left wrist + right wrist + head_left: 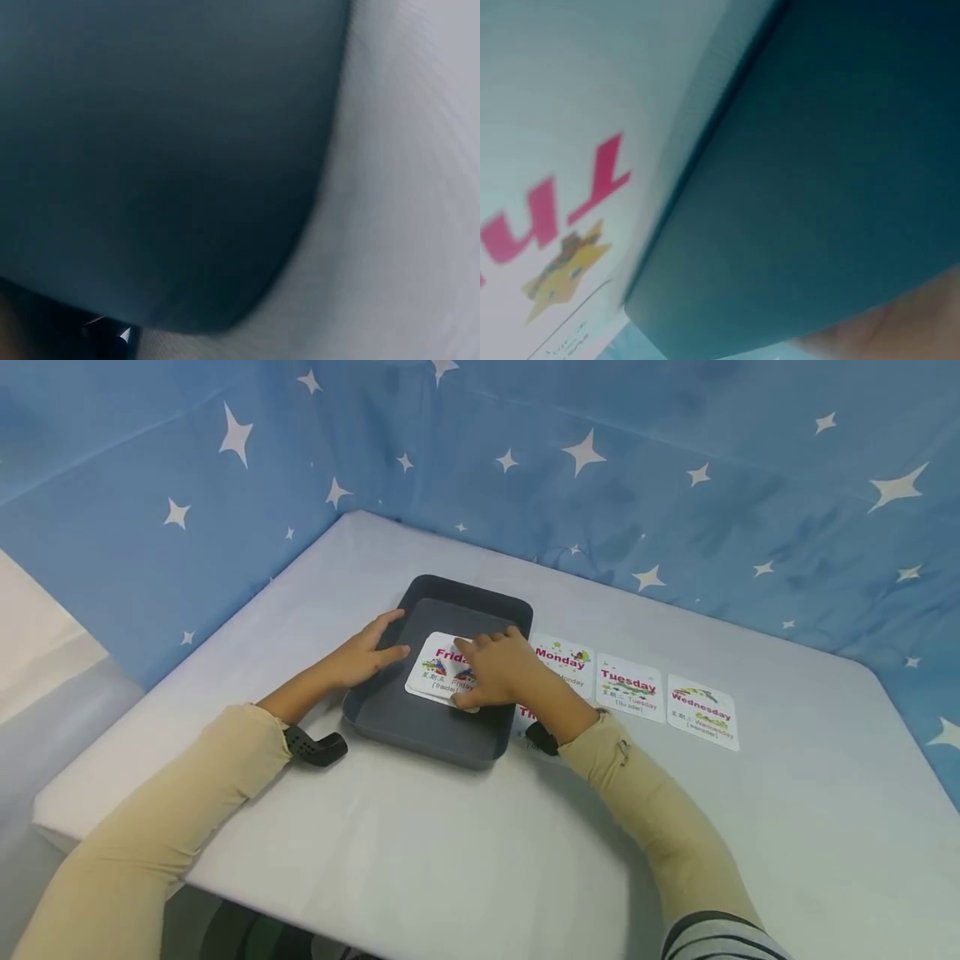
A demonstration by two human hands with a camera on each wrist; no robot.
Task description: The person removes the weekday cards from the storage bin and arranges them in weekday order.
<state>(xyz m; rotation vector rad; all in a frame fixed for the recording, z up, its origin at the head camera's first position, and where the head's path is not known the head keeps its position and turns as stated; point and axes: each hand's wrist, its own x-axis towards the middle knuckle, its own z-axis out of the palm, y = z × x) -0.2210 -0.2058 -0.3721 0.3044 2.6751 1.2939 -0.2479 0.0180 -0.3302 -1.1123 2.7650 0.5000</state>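
A dark grey tray stands on the white table, and a small stack of white cards lies inside it. On top is the "Friday" card, with the edge of another card peeking out below. My right hand reaches over the tray's right rim and grips the Friday card, index finger on its face and thumb near its lower edge. Fingers extended and thumb apart, my left hand rests at the tray's left rim. In the left wrist view only the tray's dark wall and table show.
Right of the tray lie the "Monday", "Tuesday" and "Wednesday" cards in a row. The "Thursday" card lies beside the tray, partly under my right forearm. A blue star-patterned curtain hangs behind the table.
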